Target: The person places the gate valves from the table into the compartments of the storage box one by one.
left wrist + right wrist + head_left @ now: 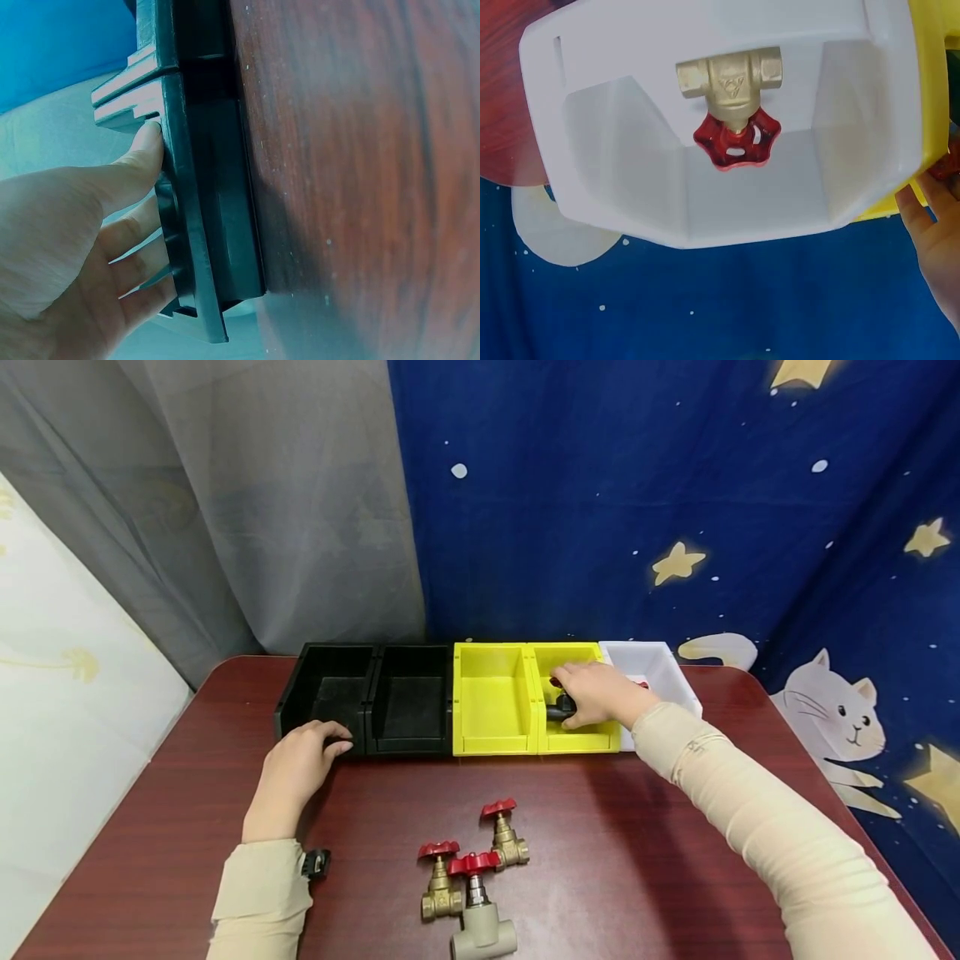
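Observation:
My right hand reaches into the right-hand yellow bin and holds a valve with a black body and a red handwheel, partly hidden by the fingers. My left hand rests at the front rim of the leftmost black bin. Seen from the left wrist, its thumb and fingers lie along the rim of that black bin. The white bin beside the yellow one contains a brass gate valve with a red handwheel.
Nearer on the dark red table stand two brass valves and a beige plastic valve, all with red handwheels. A second black bin and another yellow bin complete the row. Curtains hang behind.

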Demonstrator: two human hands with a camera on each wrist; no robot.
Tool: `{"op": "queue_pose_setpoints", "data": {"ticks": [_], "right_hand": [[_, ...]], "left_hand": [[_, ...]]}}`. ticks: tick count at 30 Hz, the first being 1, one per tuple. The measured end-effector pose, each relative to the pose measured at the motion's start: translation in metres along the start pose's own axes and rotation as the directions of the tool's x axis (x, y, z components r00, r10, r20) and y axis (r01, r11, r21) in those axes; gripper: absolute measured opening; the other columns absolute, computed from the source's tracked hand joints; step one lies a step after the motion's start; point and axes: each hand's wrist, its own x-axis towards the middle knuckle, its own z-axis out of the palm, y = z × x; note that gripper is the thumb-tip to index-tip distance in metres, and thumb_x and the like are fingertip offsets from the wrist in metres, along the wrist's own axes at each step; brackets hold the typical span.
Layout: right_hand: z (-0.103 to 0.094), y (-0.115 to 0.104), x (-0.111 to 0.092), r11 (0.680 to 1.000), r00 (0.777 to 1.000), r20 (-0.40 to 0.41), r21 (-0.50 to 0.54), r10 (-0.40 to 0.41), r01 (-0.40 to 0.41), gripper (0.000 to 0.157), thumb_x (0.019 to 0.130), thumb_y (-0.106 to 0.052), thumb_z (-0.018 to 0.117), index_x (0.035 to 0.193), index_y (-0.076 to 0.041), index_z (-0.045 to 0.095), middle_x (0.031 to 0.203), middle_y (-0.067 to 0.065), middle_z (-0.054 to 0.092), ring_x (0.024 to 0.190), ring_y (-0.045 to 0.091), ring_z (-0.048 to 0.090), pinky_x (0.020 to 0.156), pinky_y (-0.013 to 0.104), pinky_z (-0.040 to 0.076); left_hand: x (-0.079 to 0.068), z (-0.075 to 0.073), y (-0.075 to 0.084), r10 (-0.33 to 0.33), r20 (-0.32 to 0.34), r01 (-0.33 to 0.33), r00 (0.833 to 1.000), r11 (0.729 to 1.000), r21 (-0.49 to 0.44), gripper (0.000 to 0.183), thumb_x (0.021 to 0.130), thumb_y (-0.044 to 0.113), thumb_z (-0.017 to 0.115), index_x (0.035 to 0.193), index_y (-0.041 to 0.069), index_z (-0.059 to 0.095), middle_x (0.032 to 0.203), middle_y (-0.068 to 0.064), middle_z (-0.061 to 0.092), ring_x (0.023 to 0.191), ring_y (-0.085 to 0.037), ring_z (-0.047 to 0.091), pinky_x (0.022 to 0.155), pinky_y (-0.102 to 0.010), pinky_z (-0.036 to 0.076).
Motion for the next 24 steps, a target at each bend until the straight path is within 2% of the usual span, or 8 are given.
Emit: {"op": "queue_pose_setpoints", "data": {"ticks": [6, 17, 24], "right_hand": [[0.005, -0.004, 0.003, 1.000, 1.000, -0.004, -0.011, -0.007, 0.007, 0.086, 0.068, -0.051, 0.076, 0.129, -0.001, 0.044, 0.116, 0.013, 0.055, 0.108, 0.030, 0.053, 0.095, 0.049, 0.040], [0.011, -0.008, 0.004, 1.000, 1.000, -0.002, -0.027, -0.009, 0.009, 0.083, 0.069, -0.049, 0.077, 0.128, -0.001, 0.044, 0.122, 0.015, 0.053, 0.113, 0.032, 0.052, 0.097, 0.050, 0.039], [0.013, -0.006, 0.004, 1.000, 1.000, -0.007, -0.020, -0.004, 0.004, 0.082, 0.070, -0.051, 0.076, 0.127, -0.001, 0.044, 0.121, 0.015, 0.054, 0.112, 0.032, 0.053, 0.095, 0.048, 0.040]], "left_hand": [[0.000, 0.000, 0.000, -0.005, 0.005, 0.005, 1.000, 1.000, -0.005, 0.017, 0.088, 0.022, 0.065, 0.103, 0.014, 0.067, 0.102, -0.012, 0.063, 0.097, -0.036, 0.058, 0.078, -0.056, 0.045], [0.001, 0.000, 0.000, -0.009, 0.010, 0.009, 1.000, 1.000, -0.006, 0.018, 0.088, 0.023, 0.064, 0.103, 0.014, 0.067, 0.103, -0.012, 0.063, 0.097, -0.036, 0.057, 0.079, -0.057, 0.045], [0.000, -0.001, 0.001, -0.008, 0.005, 0.008, 1.000, 1.000, -0.006, 0.018, 0.089, 0.023, 0.064, 0.103, 0.013, 0.067, 0.103, -0.013, 0.063, 0.097, -0.037, 0.057, 0.079, -0.057, 0.044]]}}
